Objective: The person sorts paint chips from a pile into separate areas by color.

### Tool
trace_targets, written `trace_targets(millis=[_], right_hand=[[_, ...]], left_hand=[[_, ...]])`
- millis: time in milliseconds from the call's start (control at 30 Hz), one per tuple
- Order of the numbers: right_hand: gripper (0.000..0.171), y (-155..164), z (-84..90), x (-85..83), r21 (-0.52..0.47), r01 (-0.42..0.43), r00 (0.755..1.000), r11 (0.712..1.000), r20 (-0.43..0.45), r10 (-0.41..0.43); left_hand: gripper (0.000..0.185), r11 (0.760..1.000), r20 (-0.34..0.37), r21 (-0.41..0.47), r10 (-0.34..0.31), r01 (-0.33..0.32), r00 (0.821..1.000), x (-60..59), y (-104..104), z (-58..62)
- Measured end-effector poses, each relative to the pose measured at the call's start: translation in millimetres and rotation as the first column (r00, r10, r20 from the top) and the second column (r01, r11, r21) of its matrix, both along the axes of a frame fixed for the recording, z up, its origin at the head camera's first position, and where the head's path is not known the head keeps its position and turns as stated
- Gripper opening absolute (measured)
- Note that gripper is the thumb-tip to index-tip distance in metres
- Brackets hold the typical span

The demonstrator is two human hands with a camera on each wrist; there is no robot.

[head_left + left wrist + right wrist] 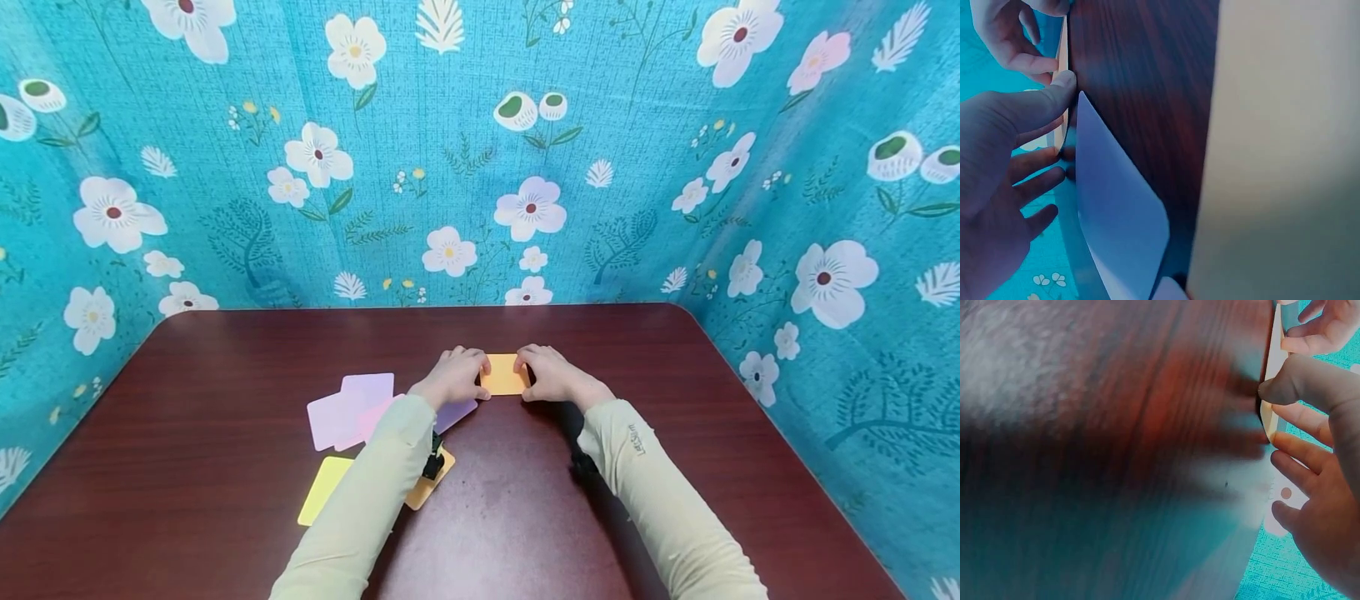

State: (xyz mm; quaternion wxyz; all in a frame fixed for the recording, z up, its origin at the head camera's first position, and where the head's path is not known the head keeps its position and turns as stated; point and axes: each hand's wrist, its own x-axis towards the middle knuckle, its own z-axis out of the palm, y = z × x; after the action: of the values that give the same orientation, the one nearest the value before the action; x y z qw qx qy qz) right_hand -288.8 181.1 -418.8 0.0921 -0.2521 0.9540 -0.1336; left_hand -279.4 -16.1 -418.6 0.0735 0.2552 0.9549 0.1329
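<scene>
My left hand and right hand pinch orange paper at opposite ends (flat on desk); purple sheets just left.

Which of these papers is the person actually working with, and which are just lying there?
In use:
orange sheet, pinched at its ends by the left hand and right hand.

Lying about:
purple sheets beside the left arm;
yellow sheet and another orange sheet under that arm.

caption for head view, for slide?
Both hands, left hand and right hand, pinch an orange card on the dark wood table.
</scene>
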Motion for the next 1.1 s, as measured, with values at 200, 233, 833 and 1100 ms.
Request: trace_targets(millis=[200,233,833,1100], right_hand=[[0.038,-0.1,2.2,3.2,-0.032,0.024,1.0,0.999,0.001,-0.024],[0.038,-0.2,2.8,4.3,-0.036,0.027,1.0,0.999,0.004,-0.027],[0.045,-4.2,-1.9,8.1,-0.045,0.061,0.998,0.997,0.004,-0.061],[0.058,-6.3,-1.9,15.5,-0.043,0.028,0.998,0.999,-0.051,-0.031]], left_hand=[[0.041,1.0,-0.002,0.001,0.001,-0.001,1.0,0.3,-0.3,1.7],[0.041,1.0,0.001,0.007,0.001,-0.001,1.0,0.8,-0.3,2.0],[0.045,0.998,0.0,0.063,0.0,0.0,1.0,6.2,-5.5,-0.4],[0.05,0.999,-0.025,0.044,0.033,-0.032,0.999,11.5,-8.8,-3.6]])
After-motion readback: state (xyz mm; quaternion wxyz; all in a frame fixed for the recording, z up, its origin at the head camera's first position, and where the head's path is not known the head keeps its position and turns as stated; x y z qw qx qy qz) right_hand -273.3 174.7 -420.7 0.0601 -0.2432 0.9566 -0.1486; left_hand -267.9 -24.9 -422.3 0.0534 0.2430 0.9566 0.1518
